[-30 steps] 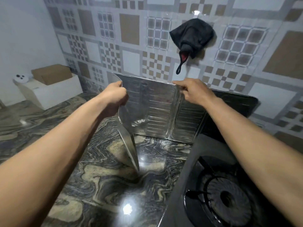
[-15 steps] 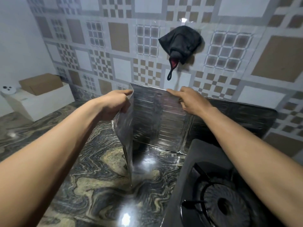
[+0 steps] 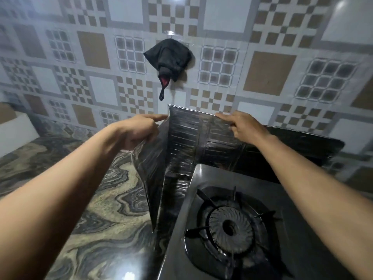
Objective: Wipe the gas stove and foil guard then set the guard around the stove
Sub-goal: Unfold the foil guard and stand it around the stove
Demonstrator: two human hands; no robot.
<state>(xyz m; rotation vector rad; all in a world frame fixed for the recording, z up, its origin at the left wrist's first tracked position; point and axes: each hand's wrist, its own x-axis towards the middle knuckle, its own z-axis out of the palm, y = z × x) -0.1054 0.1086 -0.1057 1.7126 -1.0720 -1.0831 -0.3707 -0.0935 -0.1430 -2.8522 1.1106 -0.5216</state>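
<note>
The ribbed foil guard stands upright on the counter, folded into panels along the back and left side of the gas stove. My left hand grips the top edge of the left side panel, index finger stretched toward the corner fold. My right hand pinches the top edge of the back panel. The guard's right part runs dark behind the stove toward the wall. The left panel's bottom corner touches the counter close to the stove's left edge. The burner and pan support show at lower right.
A black cloth pouch hangs on the tiled wall above the guard. The marbled stone counter stretches to the left. A white box sits at the far left edge.
The guard has moved right and back, closing in on the stove; its left panel now lies beside the stove's left edge. Both hands kept their hold on the top edge.
</note>
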